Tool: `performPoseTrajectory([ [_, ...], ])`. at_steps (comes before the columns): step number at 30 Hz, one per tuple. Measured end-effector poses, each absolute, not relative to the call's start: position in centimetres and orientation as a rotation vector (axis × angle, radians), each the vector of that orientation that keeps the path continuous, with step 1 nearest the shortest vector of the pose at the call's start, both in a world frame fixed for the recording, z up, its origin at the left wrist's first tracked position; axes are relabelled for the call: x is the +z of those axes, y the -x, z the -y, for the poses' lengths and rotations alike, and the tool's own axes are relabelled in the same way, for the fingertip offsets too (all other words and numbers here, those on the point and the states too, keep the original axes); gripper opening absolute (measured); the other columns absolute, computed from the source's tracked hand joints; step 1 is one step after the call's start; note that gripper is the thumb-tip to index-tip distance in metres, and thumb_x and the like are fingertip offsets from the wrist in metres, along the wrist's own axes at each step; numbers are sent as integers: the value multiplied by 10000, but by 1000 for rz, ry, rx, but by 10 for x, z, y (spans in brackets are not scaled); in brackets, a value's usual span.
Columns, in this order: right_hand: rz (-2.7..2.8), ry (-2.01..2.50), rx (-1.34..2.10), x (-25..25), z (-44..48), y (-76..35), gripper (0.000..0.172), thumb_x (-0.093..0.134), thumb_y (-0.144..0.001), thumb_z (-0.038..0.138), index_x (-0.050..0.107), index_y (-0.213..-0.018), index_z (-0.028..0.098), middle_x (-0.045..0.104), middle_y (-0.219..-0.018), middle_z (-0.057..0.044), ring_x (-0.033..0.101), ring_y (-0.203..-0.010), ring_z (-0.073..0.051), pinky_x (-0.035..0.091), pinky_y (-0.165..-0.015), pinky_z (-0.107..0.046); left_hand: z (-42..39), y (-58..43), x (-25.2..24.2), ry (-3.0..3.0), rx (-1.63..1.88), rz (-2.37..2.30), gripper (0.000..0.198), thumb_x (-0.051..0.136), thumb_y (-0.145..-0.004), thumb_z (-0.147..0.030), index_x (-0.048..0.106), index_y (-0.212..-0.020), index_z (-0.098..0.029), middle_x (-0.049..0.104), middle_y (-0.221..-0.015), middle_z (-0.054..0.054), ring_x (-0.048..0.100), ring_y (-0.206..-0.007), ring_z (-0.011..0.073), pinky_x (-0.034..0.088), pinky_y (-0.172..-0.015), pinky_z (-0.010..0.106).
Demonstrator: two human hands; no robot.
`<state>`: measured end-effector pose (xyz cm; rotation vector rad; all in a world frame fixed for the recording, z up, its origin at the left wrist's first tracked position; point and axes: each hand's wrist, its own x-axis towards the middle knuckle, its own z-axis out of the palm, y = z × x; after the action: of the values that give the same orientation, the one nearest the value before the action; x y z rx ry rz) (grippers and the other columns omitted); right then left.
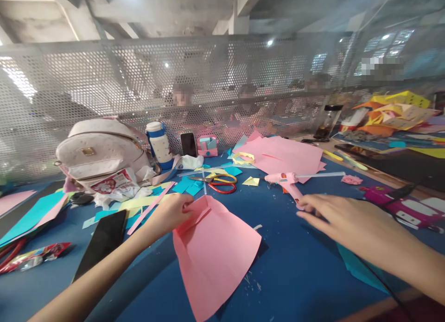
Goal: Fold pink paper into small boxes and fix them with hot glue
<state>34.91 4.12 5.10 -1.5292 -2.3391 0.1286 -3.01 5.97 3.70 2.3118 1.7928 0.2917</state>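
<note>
My left hand (175, 211) is closed in a pinch on the upper left edge of a pink sheet of paper (215, 257). The sheet is folded over at the top and curves down toward the table's near side. A small white strip sticks out at its right edge. My right hand (330, 220) has its fingers at the lower end of the handle of a pink hot glue gun (287, 180). A clear glue stick (323, 174) juts from the gun's back to the right. Red and yellow scissors (222, 183) lie with spread handles beyond the pink sheet.
Several pink sheets (278, 153) lie at the back. A backpack (100, 143), bottle (160, 143) and propped phone (188, 144) stand along the perforated metal screen (208, 62). A dark phone (102, 241) lies left, a magenta power strip (399, 206) right. Paper scraps lie about.
</note>
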Motion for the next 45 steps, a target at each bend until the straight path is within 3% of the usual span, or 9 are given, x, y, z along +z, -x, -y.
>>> performPoseTrajectory([
  [3, 2607, 1417, 90, 58, -22, -315, 149, 515, -892, 333, 639, -836, 271, 703, -845, -26, 673, -753, -243, 437, -578, -322, -55, 28, 38, -2336, 251, -1844, 256, 478, -653, -73, 276, -557, -198, 357, -565, -31, 385, -578, 146, 168, -534, 290],
  [7, 2755, 1280, 26, 46, -36, -290, 111, 540, -890, 188, 629, -850, 239, 674, -843, -10, 655, -838, -217, 445, -661, -313, -50, 26, 40, -2348, 162, -1904, 233, 506, -660, -76, 338, -555, -198, 437, -605, -11, 476, -641, 173, 204, -537, 277],
  [14, 2747, 1165, 269, 26, -66, -280, 35, 611, -873, 208, 625, -878, 239, 643, -938, 10, 622, -929, -196, 443, -710, -292, -49, 28, 35, -2359, 51, -1916, 135, 506, -693, -98, 465, -613, -200, 554, -686, 28, 555, -702, 210, 239, -555, 276],
  [17, 2756, 1135, 370, 29, -67, -274, 80, 581, -892, 193, 613, -824, 221, 645, -919, 7, 624, -913, -184, 434, -701, -272, -50, 29, 31, -2351, 56, -1903, 114, 494, -715, -114, 483, -642, -200, 581, -718, 38, 573, -727, 216, 243, -557, 272],
  [22, 2654, 1229, 253, 59, -70, -263, 104, 562, -919, 290, 601, -853, 219, 666, -845, 10, 623, -753, -175, 385, -615, -272, -48, 29, 26, -2346, 74, -1834, 106, 473, -745, -115, 492, -704, -210, 607, -750, 30, 573, -689, 194, 237, -535, 261],
  [28, 2687, 802, 162, 90, -67, -220, 163, 541, -910, 158, 689, -873, 217, 690, -898, -4, 625, -850, -156, 400, -695, -268, -43, 26, 19, -2400, 145, -1686, 138, 428, -793, -104, 485, -728, -212, 600, -736, 16, 544, -657, 167, 274, -555, 277],
  [35, 2923, 480, -254, 49, -70, -169, 170, 507, -829, 1, 602, -773, 130, 645, -763, -53, 569, -745, -186, 334, -591, -294, -45, 25, 16, -2428, 197, -1598, 127, 455, -777, -101, 529, -813, -198, 656, -852, 49, 613, -802, 206, 344, -627, 285],
  [45, 2890, 567, -211, 19, -67, -160, 202, 448, -938, 61, 615, -854, 139, 638, -869, -50, 535, -839, -193, 299, -554, -294, -47, 26, 20, -2413, 165, -1589, 154, 462, -702, -47, 515, -724, -190, 644, -765, 31, 594, -708, 174, 300, -564, 280],
])
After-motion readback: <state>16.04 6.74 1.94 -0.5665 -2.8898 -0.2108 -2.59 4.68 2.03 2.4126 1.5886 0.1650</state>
